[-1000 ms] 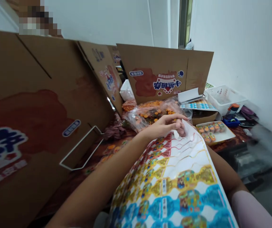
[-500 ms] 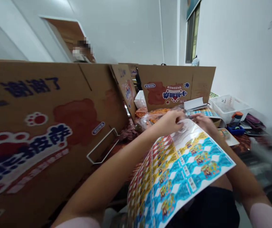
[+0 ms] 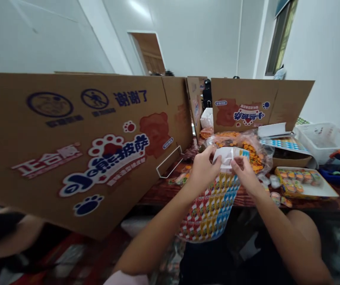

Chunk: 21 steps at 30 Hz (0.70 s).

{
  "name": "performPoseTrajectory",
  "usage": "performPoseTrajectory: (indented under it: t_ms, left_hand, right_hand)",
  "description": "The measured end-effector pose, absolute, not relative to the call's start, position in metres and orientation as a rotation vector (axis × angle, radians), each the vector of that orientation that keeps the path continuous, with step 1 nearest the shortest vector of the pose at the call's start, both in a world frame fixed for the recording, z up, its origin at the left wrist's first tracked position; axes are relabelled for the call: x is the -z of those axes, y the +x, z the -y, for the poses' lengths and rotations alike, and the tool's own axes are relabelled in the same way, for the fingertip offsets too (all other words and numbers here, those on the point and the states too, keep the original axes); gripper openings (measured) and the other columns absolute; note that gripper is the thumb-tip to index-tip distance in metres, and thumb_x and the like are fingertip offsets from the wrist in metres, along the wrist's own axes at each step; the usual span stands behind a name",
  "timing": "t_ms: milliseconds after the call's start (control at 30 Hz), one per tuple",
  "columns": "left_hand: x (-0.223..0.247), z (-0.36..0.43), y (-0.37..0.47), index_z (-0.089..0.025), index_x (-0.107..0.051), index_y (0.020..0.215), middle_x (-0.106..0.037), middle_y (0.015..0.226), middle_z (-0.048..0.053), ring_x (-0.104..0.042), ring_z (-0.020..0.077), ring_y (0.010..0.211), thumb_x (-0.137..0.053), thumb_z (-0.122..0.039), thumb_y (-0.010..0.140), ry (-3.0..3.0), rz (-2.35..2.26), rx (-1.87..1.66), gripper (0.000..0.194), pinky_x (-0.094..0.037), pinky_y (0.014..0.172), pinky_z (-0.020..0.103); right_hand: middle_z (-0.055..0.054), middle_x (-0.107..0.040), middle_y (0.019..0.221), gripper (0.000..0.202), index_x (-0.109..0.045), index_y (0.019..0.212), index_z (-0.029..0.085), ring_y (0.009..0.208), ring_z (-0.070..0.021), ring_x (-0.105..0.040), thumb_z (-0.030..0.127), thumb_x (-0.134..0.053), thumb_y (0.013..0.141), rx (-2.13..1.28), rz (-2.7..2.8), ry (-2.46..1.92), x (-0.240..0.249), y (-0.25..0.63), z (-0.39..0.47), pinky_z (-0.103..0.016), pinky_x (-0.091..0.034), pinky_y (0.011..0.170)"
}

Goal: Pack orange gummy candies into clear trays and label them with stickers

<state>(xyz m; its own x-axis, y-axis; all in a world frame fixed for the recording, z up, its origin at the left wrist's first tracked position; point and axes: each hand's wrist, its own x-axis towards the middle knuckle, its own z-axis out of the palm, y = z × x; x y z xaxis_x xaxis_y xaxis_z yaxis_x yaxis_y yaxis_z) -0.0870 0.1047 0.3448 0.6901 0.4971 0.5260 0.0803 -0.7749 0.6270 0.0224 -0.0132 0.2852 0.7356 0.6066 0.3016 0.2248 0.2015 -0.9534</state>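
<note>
A long sheet of printed labels (image 3: 208, 215) in red, yellow and blue hangs in front of me, curving down past the table edge toward my lap. Its white upper end is bent over. My left hand (image 3: 205, 168) pinches that end on the left, thumb against fingers. On the other side my right hand (image 3: 245, 171) grips the same end between thumb and fingertips. Just beyond my hands lies a clear plastic bag (image 3: 254, 156) full of small orange pieces. A display box (image 3: 321, 188) with several small tubs stands to the right, with loose tubs (image 3: 275, 196) beside it.
Large cardboard panels (image 3: 104, 130) wall off the left and another cardboard panel (image 3: 288, 101) the back. At right are a white basket (image 3: 321, 138), more label sheets (image 3: 288, 145) and a blue tape dispenser (image 3: 333, 177). A white wire frame (image 3: 170, 172) leans left. Someone's arm (image 3: 24, 233) shows lower left.
My view has swung left. The label sheet has gone from lying tilted across my forearm to hanging down between my arms, its upper end now bent in both hands.
</note>
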Motion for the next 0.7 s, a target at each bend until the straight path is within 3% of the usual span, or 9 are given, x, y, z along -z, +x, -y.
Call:
performPoseTrajectory:
  t_ms: [100,167,333,433,567,700]
  left_hand:
    - [-0.328,-0.101,-0.11,-0.02,-0.049,0.075,-0.067,0.079,0.001,-0.059,0.0142,0.07,-0.061,-0.031,0.092,2.065,-0.338,-0.956,0.024,-0.044,0.067,0.026]
    - [-0.323,-0.096,-0.123,-0.02,-0.05,0.076,-0.071,0.091,0.004,-0.063,0.0149,0.076,-0.062,-0.034,0.094,1.975,-0.328,-0.972,0.026,-0.048,0.072,0.027]
    - [-0.334,-0.115,-0.143,-0.019,-0.052,0.075,-0.061,0.07,-0.001,-0.055,0.013,0.065,-0.066,-0.04,0.091,1.876,-0.495,-1.018,0.03,-0.043,0.06,0.023]
    - [-0.349,-0.146,-0.146,-0.016,-0.063,0.088,-0.066,0.077,0.002,-0.06,0.0157,0.068,-0.072,-0.046,0.084,1.728,-0.461,-0.861,0.032,-0.048,0.06,0.025]
    - [-0.366,-0.175,-0.15,-0.015,-0.065,0.088,-0.066,0.074,0.002,-0.058,0.0153,0.06,-0.079,-0.051,0.074,1.667,-0.551,-0.81,0.041,-0.045,0.051,0.023]
    - [-0.371,-0.177,-0.16,-0.016,-0.064,0.084,-0.065,0.072,0.001,-0.053,0.0129,0.057,-0.074,-0.049,0.08,1.804,-0.678,-0.999,0.035,-0.04,0.049,0.021]
  right_hand:
    - [-0.002,-0.066,0.081,0.057,-0.06,0.087,0.022,0.073,-0.0188,-0.062,0.079,-0.065,0.08,-0.558,0.709,-1.156,-0.29,0.008,-0.009,-0.032,-0.051,0.068]
    - [-0.002,-0.066,0.077,0.051,-0.064,0.081,0.021,0.072,-0.0185,-0.06,0.072,-0.069,0.082,-0.511,0.744,-1.165,-0.298,-0.005,-0.014,-0.032,-0.049,0.069]
    - [-0.001,-0.067,0.074,0.044,-0.067,0.072,0.022,0.073,-0.0184,-0.06,0.064,-0.071,0.085,-0.501,0.777,-1.097,-0.289,-0.023,-0.024,-0.033,-0.05,0.075]
    - [-0.002,-0.07,0.08,0.043,-0.069,0.071,0.023,0.082,-0.02,-0.065,0.063,-0.074,0.084,-0.551,0.708,-0.995,-0.27,-0.022,-0.032,-0.035,-0.051,0.085]
    - [-0.002,-0.071,0.077,0.04,-0.071,0.068,0.023,0.079,-0.0201,-0.068,0.061,-0.082,0.077,-0.593,0.585,-0.846,-0.256,-0.021,-0.035,-0.036,-0.054,0.083]
    - [-0.002,-0.072,0.072,0.036,-0.074,0.069,0.023,0.073,-0.0203,-0.07,0.057,-0.086,0.075,-0.693,0.535,-0.758,-0.251,-0.028,-0.026,-0.037,-0.058,0.078]
